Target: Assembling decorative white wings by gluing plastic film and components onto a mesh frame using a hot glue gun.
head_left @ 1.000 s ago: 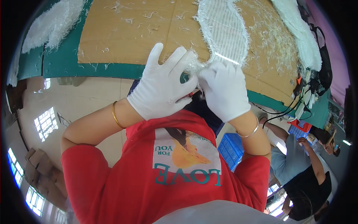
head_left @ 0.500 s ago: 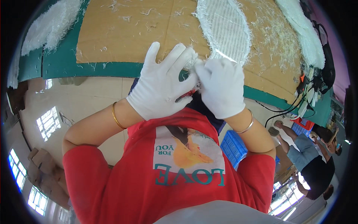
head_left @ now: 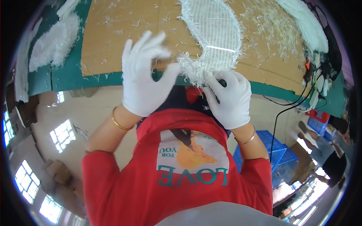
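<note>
1. Head view: shaggy white pieces (head_left: pixel 56 41) and, at right, tangled cables (head_left: pixel 316 89) flank the cardboard (head_left: pixel 132 22); loose fibres (head_left: pixel 273 28) litter it.
2. The fringed white piece (head_left: pixel 217 34) meets the desk's (head_left: pixel 66 80) near edge, open cardboard to its left.
3. Right hand (head_left: pixel 232 100) pinches its lower end; left hand (head_left: pixel 147 84), spread wide, grips nothing, having drawn leftward since half a second ago.

A white fringed fabric piece (head_left: pixel 217 32) lies curved across brown cardboard (head_left: pixel 132 30).

Cloth piece (head_left: pixel 217 34) looks shaggy, cardboard sheet (head_left: pixel 109 45) matt.
</note>
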`<state>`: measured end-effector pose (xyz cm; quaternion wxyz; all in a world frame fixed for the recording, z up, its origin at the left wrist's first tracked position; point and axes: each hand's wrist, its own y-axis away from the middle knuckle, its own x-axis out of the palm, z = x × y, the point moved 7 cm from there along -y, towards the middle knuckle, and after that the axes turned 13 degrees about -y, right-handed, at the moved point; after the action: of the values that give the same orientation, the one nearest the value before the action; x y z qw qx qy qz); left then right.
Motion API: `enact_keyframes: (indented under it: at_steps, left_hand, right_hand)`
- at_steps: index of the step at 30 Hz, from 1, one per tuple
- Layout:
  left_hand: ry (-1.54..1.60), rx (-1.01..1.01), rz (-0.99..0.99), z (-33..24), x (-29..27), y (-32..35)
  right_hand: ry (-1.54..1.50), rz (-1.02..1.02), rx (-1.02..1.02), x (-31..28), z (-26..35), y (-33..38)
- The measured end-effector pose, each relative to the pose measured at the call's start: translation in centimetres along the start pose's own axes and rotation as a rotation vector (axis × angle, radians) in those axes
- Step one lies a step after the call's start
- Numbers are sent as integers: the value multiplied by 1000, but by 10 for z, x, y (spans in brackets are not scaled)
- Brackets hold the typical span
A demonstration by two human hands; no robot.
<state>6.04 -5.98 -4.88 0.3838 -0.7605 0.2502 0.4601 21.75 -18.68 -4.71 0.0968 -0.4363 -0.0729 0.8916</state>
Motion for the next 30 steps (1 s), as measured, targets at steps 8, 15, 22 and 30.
enact_keyframes:
  at_steps: [8, 15, 22, 30]
  left_hand:
    - [-176, -133, -27, -53, 24, -26]
    - [-227, -163, 83, -47, 22, -35]
    - [-143, -199, 287, -32, 24, -43]
    - [-567, 77, -15, -80, 16, -36]
  right_hand:
    - [-111, -177, -29, 4, -5, 9]
    - [-63, -79, -1, 12, -2, 2]
    - [-34, -61, -17, 19, -4, 1]
    - [34, -26, -28, 21, -5, 1]
